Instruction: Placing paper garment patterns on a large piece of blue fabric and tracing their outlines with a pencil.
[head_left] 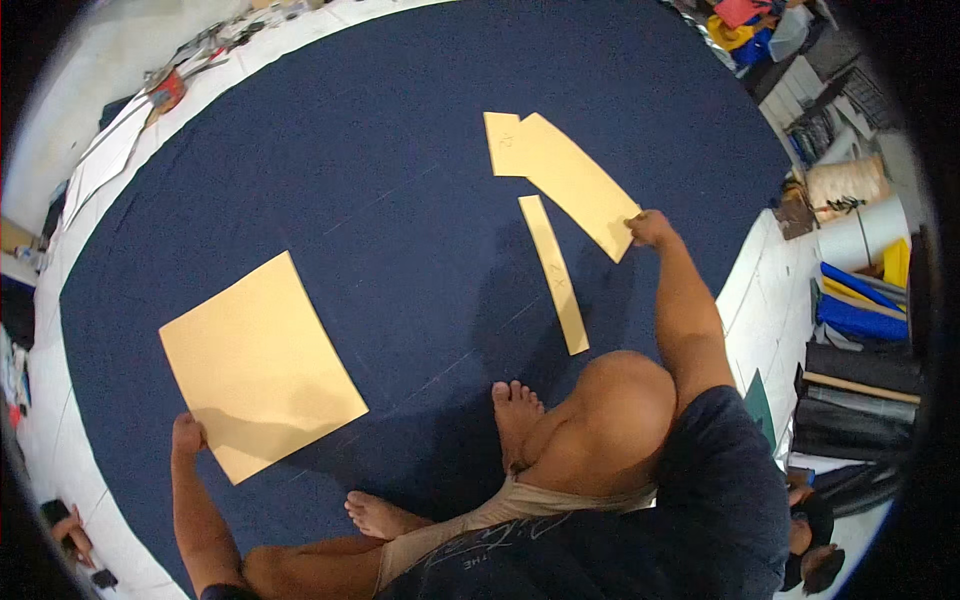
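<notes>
While both arms reach out wide over the dark blue cloth (400, 200), each hand has its grip drawn in on the edge of a yellow card. The left hand (187, 434), at the near left, is curled at the left edge of the square card (262, 365), close to its near corner, with only a thin gap between thumb and fingers; how far the fingertips go underneath cannot be told. The right hand (650, 229), farther out on the right, pinches the near right end of the curved card (580, 185), with its fingertips at the edge and little opening between them. At that card's far left end is a small card (506, 146); whether the two overlap or only touch is unclear. A narrow strip (554, 275) lies apart from both hands, just nearer than the curved card. The person's bare feet (517, 410) are on the cloth, between the square card and the strip. Fabric rolls (862, 316) lie at the right, beyond the cloth.
</notes>
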